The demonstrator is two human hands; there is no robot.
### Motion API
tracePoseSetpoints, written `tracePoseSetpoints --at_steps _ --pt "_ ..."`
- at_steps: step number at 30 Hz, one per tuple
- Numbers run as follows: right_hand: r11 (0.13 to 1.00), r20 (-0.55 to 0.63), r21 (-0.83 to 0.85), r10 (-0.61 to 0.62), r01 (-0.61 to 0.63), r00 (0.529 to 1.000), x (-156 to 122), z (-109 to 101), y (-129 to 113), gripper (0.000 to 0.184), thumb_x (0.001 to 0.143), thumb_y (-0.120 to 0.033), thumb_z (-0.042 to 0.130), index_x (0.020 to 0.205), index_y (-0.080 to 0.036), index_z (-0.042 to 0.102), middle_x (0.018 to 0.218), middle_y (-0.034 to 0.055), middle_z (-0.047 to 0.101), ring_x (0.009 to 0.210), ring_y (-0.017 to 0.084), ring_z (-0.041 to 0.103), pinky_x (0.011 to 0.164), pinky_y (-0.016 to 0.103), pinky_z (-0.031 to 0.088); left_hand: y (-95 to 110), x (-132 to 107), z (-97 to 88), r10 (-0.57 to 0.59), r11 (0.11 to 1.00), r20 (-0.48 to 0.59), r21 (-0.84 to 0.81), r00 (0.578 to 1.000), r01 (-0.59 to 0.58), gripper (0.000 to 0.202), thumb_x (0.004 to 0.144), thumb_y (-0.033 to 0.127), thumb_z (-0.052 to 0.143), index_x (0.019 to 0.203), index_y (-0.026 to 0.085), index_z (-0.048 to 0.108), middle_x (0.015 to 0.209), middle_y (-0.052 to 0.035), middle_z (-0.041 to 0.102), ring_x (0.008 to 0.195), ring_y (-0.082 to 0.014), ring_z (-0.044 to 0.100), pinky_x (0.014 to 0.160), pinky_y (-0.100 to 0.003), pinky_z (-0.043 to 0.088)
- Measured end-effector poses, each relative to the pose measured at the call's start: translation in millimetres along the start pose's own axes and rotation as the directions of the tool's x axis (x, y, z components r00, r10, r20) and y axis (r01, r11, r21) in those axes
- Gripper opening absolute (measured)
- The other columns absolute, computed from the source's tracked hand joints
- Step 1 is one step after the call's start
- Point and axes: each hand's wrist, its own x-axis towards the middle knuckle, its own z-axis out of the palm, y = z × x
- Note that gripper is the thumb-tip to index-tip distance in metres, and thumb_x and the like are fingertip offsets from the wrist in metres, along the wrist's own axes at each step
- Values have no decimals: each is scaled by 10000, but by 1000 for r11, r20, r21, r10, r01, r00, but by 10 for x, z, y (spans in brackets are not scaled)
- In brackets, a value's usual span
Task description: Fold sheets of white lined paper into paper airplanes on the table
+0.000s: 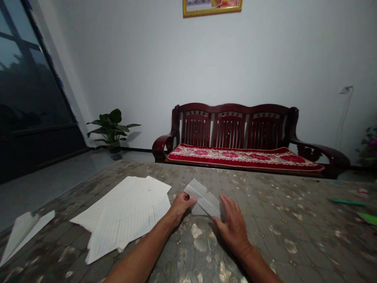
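Note:
A folded sheet of white paper (206,199) lies at a slant between my hands, just above or on the patterned tabletop. My left hand (180,207) pinches its near left edge between thumb and fingers. At the other end, my right hand (233,225) holds the paper's right edge, thumb in front and fingers behind it. Creases and a folded-over strip show along the paper. Left of my left hand rests a loose stack of lined paper sheets (126,216), with some handwriting on the top one.
A folded paper plane (25,232) lies at the table's left edge. On the right are a green pen-like stick (348,202) and a green piece (368,218). Beyond the patterned table (294,243) stand a wooden bench (228,125) and a potted plant (112,127).

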Motion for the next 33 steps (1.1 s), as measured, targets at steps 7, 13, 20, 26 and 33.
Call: tracePoseSetpoints --at_steps 7,13,20,26,33 --pt "998 23 58 37 -38 999 96 -116 93 322 823 -218 546 1097 -272 706 905 33 713 890 212 628 831 331 460 -68 -29 72 117 992 107 39 987 -121 416 599 409 837 879 129 707 875 -81 737 892 -251 678 842 -346 508" --pt "982 21 -94 -164 165 986 137 -274 193 283 798 -109 544 942 -257 737 918 47 729 939 227 596 836 337 392 -126 -24 -198 377 739 40 589 925 -326 598 649 297 795 1203 172 610 1235 -133 641 1167 -295 590 1030 -444 439" --pt "979 188 -108 -151 173 971 97 -167 321 333 769 -57 542 949 -264 730 985 29 746 1036 236 591 890 350 395 -236 -236 -180 401 89 528 791 749 -606 558 798 144 678 1331 253 552 1375 -102 575 1308 -282 481 1103 -502 372" --pt "969 292 -126 -171 215 941 84 -215 255 369 776 -78 540 1045 -261 714 1081 51 711 1065 240 561 920 375 392 -255 -243 -114 281 40 609 765 742 -643 409 822 86 640 1193 256 659 1243 -61 674 1222 -262 557 1036 -452 451" --pt "970 427 -97 -162 223 890 114 -241 139 309 854 -125 523 1044 -263 723 1028 51 682 975 206 559 872 332 411 -263 -220 -234 256 88 602 765 757 -638 342 855 126 598 1170 230 683 1260 -78 674 1191 -246 593 1030 -432 446"
